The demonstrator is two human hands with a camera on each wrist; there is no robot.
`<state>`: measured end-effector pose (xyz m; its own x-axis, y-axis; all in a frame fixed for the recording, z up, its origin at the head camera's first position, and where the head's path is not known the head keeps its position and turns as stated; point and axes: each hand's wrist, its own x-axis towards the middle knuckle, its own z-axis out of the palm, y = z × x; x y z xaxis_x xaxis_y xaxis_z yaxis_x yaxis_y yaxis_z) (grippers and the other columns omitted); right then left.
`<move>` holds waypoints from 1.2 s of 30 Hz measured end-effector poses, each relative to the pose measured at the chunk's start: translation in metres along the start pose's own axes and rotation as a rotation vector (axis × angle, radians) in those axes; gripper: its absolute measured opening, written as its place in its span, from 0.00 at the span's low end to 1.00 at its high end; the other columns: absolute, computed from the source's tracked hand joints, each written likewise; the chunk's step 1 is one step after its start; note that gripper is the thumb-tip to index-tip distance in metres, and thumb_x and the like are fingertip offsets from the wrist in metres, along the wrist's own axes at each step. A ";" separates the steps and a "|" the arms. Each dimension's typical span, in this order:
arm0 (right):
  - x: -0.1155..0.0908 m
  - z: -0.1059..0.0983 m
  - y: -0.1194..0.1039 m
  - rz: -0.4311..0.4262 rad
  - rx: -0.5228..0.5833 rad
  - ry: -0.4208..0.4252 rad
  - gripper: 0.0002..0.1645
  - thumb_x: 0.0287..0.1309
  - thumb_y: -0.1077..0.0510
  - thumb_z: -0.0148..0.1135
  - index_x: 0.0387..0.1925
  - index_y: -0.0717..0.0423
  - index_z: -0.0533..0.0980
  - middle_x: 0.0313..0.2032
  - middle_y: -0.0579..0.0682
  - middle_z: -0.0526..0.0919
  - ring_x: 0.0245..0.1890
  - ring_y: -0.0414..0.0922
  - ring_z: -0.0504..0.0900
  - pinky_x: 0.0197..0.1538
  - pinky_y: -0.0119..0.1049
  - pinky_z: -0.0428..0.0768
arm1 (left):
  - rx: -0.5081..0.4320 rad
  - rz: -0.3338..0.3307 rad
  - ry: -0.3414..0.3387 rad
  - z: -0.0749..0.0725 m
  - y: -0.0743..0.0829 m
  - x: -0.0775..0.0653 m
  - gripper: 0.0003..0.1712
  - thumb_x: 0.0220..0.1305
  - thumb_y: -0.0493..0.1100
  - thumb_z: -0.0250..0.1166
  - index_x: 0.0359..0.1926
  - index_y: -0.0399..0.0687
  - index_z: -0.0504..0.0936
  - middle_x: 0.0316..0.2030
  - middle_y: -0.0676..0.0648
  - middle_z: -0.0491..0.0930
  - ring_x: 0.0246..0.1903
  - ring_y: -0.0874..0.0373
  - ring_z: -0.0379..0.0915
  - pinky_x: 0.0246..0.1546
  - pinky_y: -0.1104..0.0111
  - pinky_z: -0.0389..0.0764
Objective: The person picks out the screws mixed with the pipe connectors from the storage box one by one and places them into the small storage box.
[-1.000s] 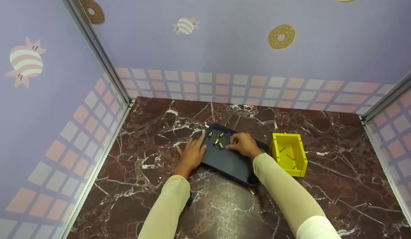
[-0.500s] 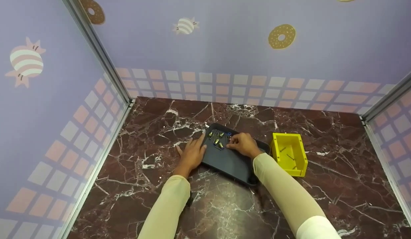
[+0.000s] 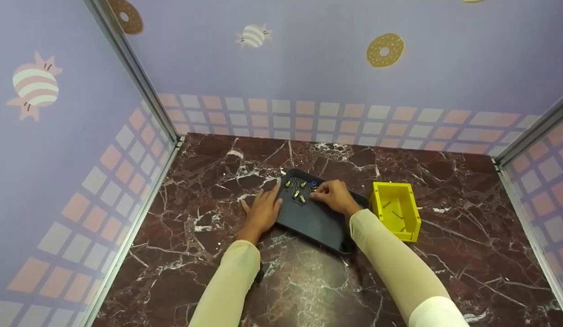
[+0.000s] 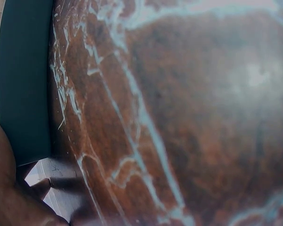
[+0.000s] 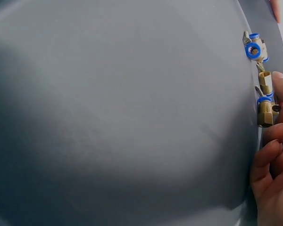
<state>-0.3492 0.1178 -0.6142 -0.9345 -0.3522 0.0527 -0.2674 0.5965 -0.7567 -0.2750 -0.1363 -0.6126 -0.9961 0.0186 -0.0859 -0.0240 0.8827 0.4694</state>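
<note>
The right hand (image 3: 335,196) is being held over the far end of the dark tray (image 3: 315,220), its fingers (image 5: 273,136) curled beside the small brass fittings (image 3: 298,190); whether one is being pinched cannot be told. The left hand (image 3: 262,210) is being rested flat, fingers straight, against the tray's left edge. The yellow bin (image 3: 396,209) is being kept just right of the tray on the marble table (image 3: 454,254).

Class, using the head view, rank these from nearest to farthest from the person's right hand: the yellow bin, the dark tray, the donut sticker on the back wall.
1. Dark tray: under the right hand.
2. Yellow bin: just right of the tray.
3. Donut sticker: high on the back wall.
</note>
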 end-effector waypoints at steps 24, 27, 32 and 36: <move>-0.011 -0.046 -0.018 -0.019 0.061 0.079 0.14 0.62 0.48 0.73 0.28 0.53 0.87 0.22 0.44 0.82 0.22 0.39 0.71 0.27 0.31 0.69 | -0.022 0.004 0.015 0.003 -0.001 0.001 0.33 0.80 0.59 0.47 0.81 0.76 0.51 0.73 0.54 0.69 0.79 0.47 0.51 0.69 0.24 0.32; -0.015 -0.056 -0.020 -0.026 0.049 0.098 0.14 0.62 0.47 0.72 0.28 0.53 0.87 0.22 0.45 0.83 0.22 0.40 0.72 0.28 0.32 0.70 | -0.013 0.008 0.015 0.002 -0.001 0.001 0.33 0.80 0.59 0.47 0.81 0.75 0.51 0.73 0.53 0.70 0.79 0.47 0.51 0.69 0.23 0.32; -0.024 -0.075 -0.018 -0.042 0.011 0.141 0.15 0.62 0.46 0.72 0.28 0.52 0.87 0.23 0.44 0.82 0.23 0.40 0.73 0.28 0.30 0.71 | -0.037 0.015 0.014 0.003 -0.002 0.001 0.33 0.80 0.58 0.48 0.81 0.75 0.51 0.73 0.53 0.69 0.79 0.47 0.51 0.69 0.24 0.30; -0.033 -0.094 -0.016 -0.032 0.031 0.156 0.16 0.62 0.46 0.72 0.29 0.54 0.86 0.22 0.47 0.81 0.21 0.41 0.71 0.25 0.30 0.70 | -0.054 0.024 0.017 0.003 -0.002 0.001 0.33 0.80 0.58 0.48 0.81 0.74 0.52 0.73 0.52 0.69 0.79 0.46 0.50 0.69 0.24 0.29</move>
<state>-0.3365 0.1880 -0.5425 -0.9512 -0.2534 0.1760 -0.2930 0.5635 -0.7724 -0.2754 -0.1371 -0.6163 -0.9977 0.0312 -0.0594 -0.0041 0.8555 0.5179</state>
